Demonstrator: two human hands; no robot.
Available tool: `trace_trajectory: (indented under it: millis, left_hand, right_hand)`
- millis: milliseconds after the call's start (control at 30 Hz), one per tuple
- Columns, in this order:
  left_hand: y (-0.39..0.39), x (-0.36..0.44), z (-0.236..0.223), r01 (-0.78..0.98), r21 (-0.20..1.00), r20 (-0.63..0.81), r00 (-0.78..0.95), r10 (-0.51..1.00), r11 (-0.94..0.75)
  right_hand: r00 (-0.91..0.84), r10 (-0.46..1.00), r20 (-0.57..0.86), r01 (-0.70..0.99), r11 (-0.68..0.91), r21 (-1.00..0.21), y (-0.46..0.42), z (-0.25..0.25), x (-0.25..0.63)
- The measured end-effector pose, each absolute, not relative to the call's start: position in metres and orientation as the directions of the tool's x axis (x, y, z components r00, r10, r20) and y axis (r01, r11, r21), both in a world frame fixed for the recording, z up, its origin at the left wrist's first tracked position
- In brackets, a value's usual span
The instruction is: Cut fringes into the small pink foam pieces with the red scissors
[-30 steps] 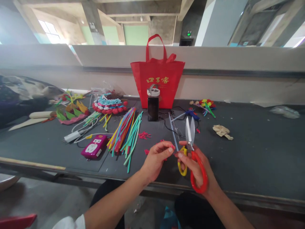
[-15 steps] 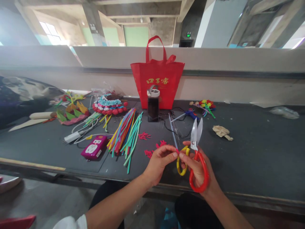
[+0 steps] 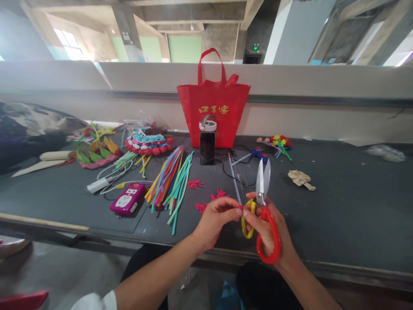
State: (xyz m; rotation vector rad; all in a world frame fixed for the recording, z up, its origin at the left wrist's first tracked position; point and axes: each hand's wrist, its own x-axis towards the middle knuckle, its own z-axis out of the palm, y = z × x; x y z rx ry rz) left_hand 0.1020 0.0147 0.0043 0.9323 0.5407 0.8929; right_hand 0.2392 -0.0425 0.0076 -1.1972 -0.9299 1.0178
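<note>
Between the fingertips of my left hand is a small pinkish-red piece, probably of the same stuff as the bits on the table. My right hand has a pair of scissors hooked on its fingers, one handle red and one yellow, blades parted and pointing up. Its thumb and finger meet the left fingertips at the small piece. Beyond my hands lie little heaps of cut red pieces and a bundle of coloured pipe cleaners.
A phone leans on a bottle before a red bag. To the right are glue sticks, a blue glue gun, craft flowers and a crumpled beige glove-like item. A purple power socket sits left.
My two hands have come together at the fingertips around the red piece. The scissors swung slightly right, then back left, still in my right hand.
</note>
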Motion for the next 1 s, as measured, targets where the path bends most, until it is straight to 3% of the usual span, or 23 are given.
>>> trace_trajectory:
  millis: [233, 367, 467, 567, 667, 1000]
  left_hand:
    - [0.016, 0.1, 0.007, -0.417, 0.86, -0.023, 0.545, 0.838, 0.294]
    - [0.018, 0.098, 0.009, -0.435, 0.848, -0.054, 0.498, 0.866, 0.303]
    - [0.022, 0.095, 0.011, -0.415, 0.868, -0.062, 0.453, 0.89, 0.272]
    - [0.025, 0.091, 0.012, -0.401, 0.886, -0.045, 0.426, 0.903, 0.233]
    - [0.026, 0.089, 0.012, -0.409, 0.886, -0.033, 0.41, 0.912, 0.216]
    - [0.027, 0.089, 0.011, -0.426, 0.88, 0.004, 0.448, 0.894, 0.209]
  right_hand:
    - [0.218, 0.975, 0.042, -0.058, 0.056, -0.997, -0.045, 0.009, 0.241]
    - [0.239, 0.957, 0.164, 0.298, 0.088, -0.95, -0.045, 0.008, 0.243]
    - [0.187, 0.929, 0.319, 0.591, 0.153, -0.792, -0.045, -0.002, 0.246]
    - [0.066, 0.906, 0.418, 0.742, 0.235, -0.628, -0.044, -0.013, 0.25]
    - [0.025, 0.899, 0.437, 0.796, 0.247, -0.553, -0.042, -0.019, 0.252]
    - [0.005, 0.892, 0.451, 0.845, 0.238, -0.479, -0.043, -0.019, 0.256]
